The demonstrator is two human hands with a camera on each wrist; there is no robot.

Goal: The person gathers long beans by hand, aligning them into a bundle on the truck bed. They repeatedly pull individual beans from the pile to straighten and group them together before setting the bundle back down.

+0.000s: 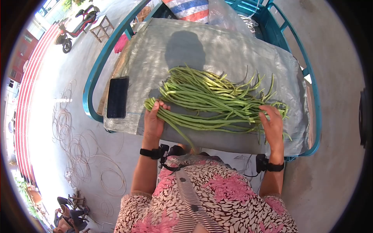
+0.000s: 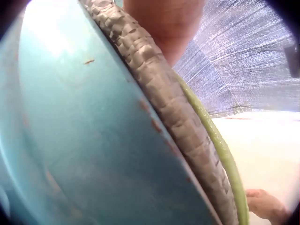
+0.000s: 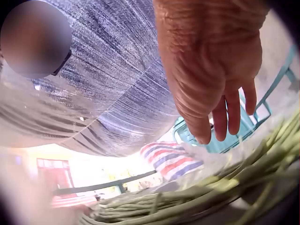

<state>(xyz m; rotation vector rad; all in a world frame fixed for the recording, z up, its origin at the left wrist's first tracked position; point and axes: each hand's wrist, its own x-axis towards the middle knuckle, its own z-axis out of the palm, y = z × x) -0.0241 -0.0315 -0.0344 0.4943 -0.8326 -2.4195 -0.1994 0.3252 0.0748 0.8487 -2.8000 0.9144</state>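
A pile of long green beans (image 1: 210, 93) lies across a grey woven sheet (image 1: 143, 50). At its left end my left hand (image 1: 154, 118) grips the ends of a bunch, thumb on top. One long bean (image 1: 179, 133) from that bunch droops over the sheet's near edge; the left wrist view shows this bean (image 2: 220, 145) along the sheet's rolled edge. My right hand (image 1: 273, 126) is at the pile's right end, by the bean tips. In the right wrist view, the fingers of this hand (image 3: 213, 75) extend loosely above the beans (image 3: 187, 201), with nothing between them.
A dark phone (image 1: 117, 97) lies on the sheet's left side. Teal metal rails (image 1: 93, 85) of a cart frame the sheet, with a striped bag (image 1: 190, 9) behind. Coiled wire (image 1: 74, 136) lies on the ground at left. A seated person (image 1: 70, 217) is at lower left.
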